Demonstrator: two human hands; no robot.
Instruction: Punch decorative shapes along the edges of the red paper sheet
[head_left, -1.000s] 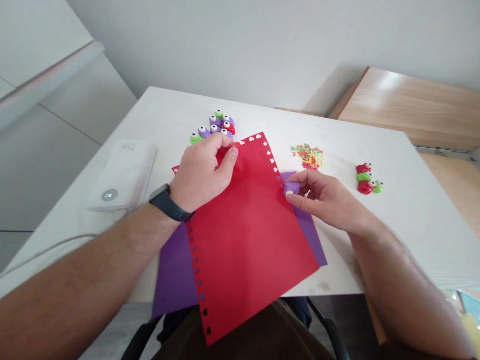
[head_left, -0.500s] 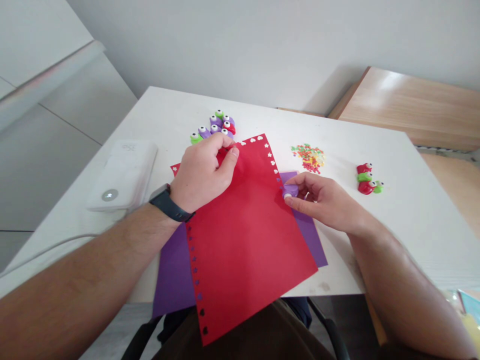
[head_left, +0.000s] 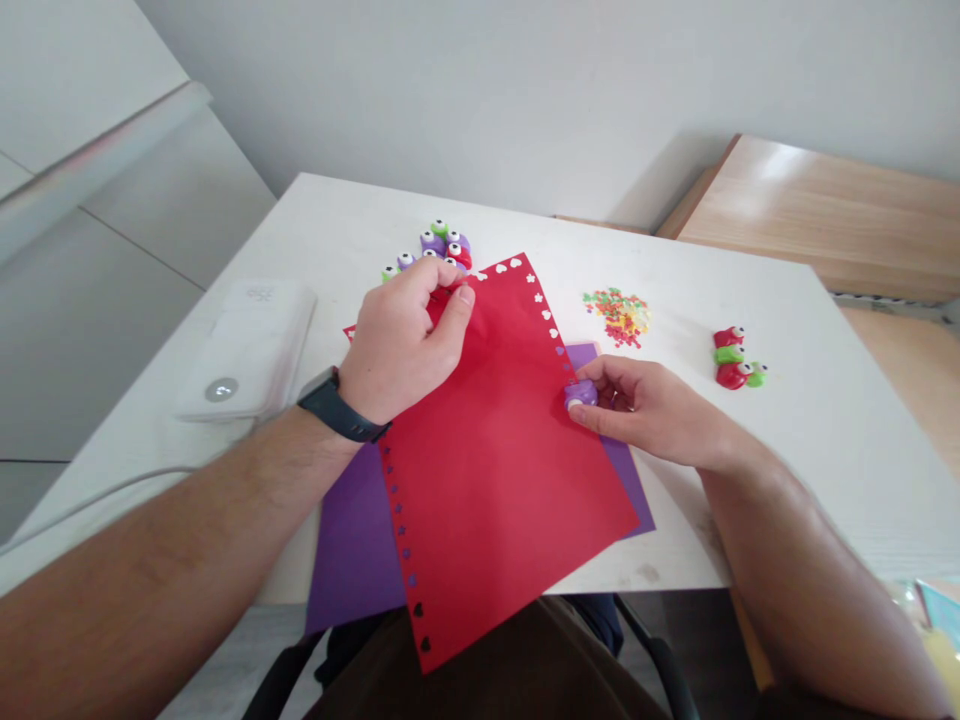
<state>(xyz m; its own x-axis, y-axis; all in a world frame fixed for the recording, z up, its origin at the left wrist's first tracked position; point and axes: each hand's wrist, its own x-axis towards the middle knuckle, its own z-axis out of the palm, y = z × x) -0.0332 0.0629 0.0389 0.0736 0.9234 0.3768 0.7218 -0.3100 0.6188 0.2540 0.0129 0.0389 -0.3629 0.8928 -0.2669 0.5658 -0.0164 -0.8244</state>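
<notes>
A red sheet of paper (head_left: 510, 440) has small hearts, stars and flowers cut out along its left, top and right edges. My left hand (head_left: 412, 335) pinches the sheet near its top edge between thumb and fingers. At the right edge, my right hand (head_left: 637, 405) is closed round a small purple craft punch (head_left: 580, 393) with a white knob, which sits on the paper's margin. Beneath the red sheet lies a purple sheet (head_left: 352, 540), showing at the left and right. The lower end of the red sheet sticks out past the table's front edge.
Several colourful craft punches (head_left: 442, 243) stand behind my left hand, and more punches (head_left: 731, 358) sit at the right. A pile of paper confetti (head_left: 621, 315) lies behind my right hand. A white device (head_left: 247, 345) with a cable rests on the white table (head_left: 795, 480) at left.
The red sheet has shifted slightly up and turned a little. The purple punch has moved down along its right edge, with my right hand on it. My left hand keeps its pinch.
</notes>
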